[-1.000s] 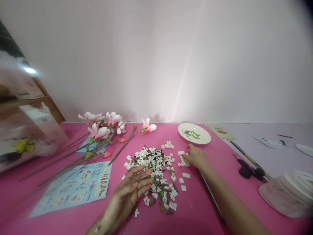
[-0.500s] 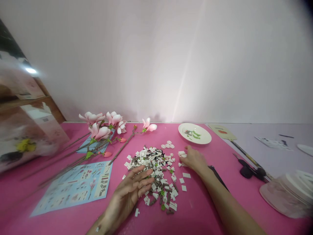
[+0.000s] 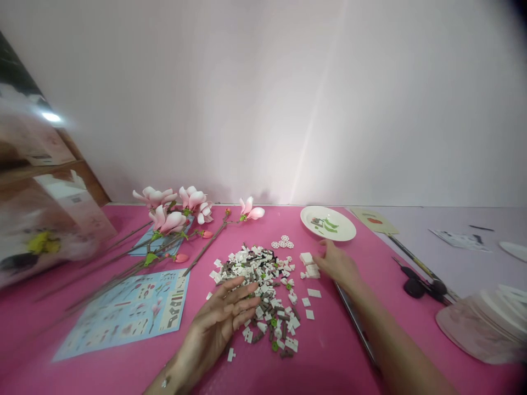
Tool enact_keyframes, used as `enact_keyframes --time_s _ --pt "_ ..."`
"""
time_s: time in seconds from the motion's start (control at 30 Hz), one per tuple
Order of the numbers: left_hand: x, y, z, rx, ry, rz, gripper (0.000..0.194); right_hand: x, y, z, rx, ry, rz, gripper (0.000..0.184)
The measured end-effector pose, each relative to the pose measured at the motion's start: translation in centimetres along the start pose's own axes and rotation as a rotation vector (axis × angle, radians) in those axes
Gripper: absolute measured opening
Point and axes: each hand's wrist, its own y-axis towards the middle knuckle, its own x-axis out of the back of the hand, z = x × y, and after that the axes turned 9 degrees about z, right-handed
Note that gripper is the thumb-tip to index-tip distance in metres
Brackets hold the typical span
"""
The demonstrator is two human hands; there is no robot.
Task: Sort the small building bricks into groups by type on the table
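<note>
My left hand [image 3: 224, 312] rests palm up at the near left side of a loose pile of small building-block pieces [image 3: 255, 269], white, brown, green and black. Its fingers are spread and hold nothing. Just right of a little group of white block pieces [image 3: 312, 271], my right hand [image 3: 340, 264] hovers with thumb and forefinger apart and nothing visible between them. Its other fingers are partly hidden. Nearer to me lie a few flat white tiles [image 3: 314, 293]. Several white lacy round pieces [image 3: 282, 244] sit behind the pile.
Pink magnolia stems [image 3: 168, 222] and a blue printed sheet [image 3: 135, 312] lie left. A white plate [image 3: 346, 233] with green pieces stands at the back. Under my right forearm is a dark flat device [image 3: 356, 323]. Scissors [image 3: 415, 280] and a clear tub [image 3: 481, 329] are right.
My right hand has drawn back to the right from the white block pieces, which now show in full. More of the dark device is uncovered. My left hand has stayed in place.
</note>
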Motion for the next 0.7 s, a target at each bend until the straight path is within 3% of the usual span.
enact_keyframes --time_s 0.13,0.27,0.5,0.7 --pt "0.0 0.0 0.1 0.001 -0.006 0.007 0.047 1.2 -1.5 -0.1 -0.012 -0.013 0.039 0.046" --pt "0.1 -0.1 0.2 0.008 -0.008 0.007 0.046 0.7 -2.8 1.1 0.014 -0.028 0.076 0.050" --pt "0.1 -0.1 0.2 0.007 -0.003 0.006 0.046 -0.9 -2.0 1.7 0.038 -0.040 0.057 0.055" --pt "0.1 0.1 0.1 0.008 -0.005 0.009 0.047 0.0 -2.3 1.1 0.014 -0.041 0.057 0.056"
